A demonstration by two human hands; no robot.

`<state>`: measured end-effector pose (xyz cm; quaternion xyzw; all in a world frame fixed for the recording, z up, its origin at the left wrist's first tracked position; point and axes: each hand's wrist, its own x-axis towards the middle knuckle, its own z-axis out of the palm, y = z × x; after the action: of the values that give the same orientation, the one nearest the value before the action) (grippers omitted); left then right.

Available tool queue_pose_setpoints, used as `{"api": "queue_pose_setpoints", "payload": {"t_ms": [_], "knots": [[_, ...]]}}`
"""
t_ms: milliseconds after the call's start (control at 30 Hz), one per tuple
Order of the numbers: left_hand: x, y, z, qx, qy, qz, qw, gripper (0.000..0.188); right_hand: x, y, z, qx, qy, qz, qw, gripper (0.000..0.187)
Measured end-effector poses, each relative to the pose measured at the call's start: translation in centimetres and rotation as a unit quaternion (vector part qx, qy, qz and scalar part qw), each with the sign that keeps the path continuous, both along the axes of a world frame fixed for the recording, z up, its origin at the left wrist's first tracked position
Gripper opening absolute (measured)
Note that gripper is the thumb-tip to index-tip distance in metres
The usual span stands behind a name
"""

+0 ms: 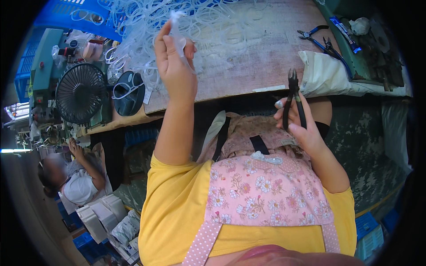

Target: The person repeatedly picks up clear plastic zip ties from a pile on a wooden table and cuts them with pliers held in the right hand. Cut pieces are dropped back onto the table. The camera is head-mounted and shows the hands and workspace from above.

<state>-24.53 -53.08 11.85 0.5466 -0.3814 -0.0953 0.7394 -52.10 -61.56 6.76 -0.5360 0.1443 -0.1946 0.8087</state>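
My left hand [177,62] is raised over the table's near part, its fingers closed on a translucent plastic piece [178,20] that sticks up past the fingertips. Behind it a tangled heap of clear plastic loops [137,31] covers the table's left side. My right hand [299,119] is in front of the table's edge, wrapped round a pair of cutting pliers [293,91] with dark handles. The pliers point upward, and their jaws are apart from the plastic in my left hand.
More pliers [314,33] with blue handles lie at the back right, beside a white bag [324,73]. A black fan [82,93] and a dark round dish [128,91] stand at left. Blue crate [66,13] at far left. Another person [80,177] sits further left.
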Motion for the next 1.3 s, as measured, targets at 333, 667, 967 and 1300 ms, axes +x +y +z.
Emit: {"api": "queue_pose_setpoints", "payload": {"t_ms": [333,667,967,1300], "knots": [[-5.5,1.7,0.2,-0.089,0.331,-0.152,0.927,0.081,1.9,1.1,4.0,-0.611,0.045,0.008,0.790,0.071],[-6.1,2.2,-0.1,-0.133,0.320,-0.184,0.920,0.081,1.8,1.5,4.3,-0.651,0.046,0.028,0.758,0.068],[-7.0,2.7,-1.4,0.010,0.273,-0.209,0.939,0.099,1.9,0.0,4.8,-0.518,-0.007,0.123,0.847,0.072],[-7.8,3.0,-6.5,0.026,-0.331,-0.023,0.943,0.089,0.8,0.1,5.3,0.250,-0.077,0.189,0.947,0.096]]}}
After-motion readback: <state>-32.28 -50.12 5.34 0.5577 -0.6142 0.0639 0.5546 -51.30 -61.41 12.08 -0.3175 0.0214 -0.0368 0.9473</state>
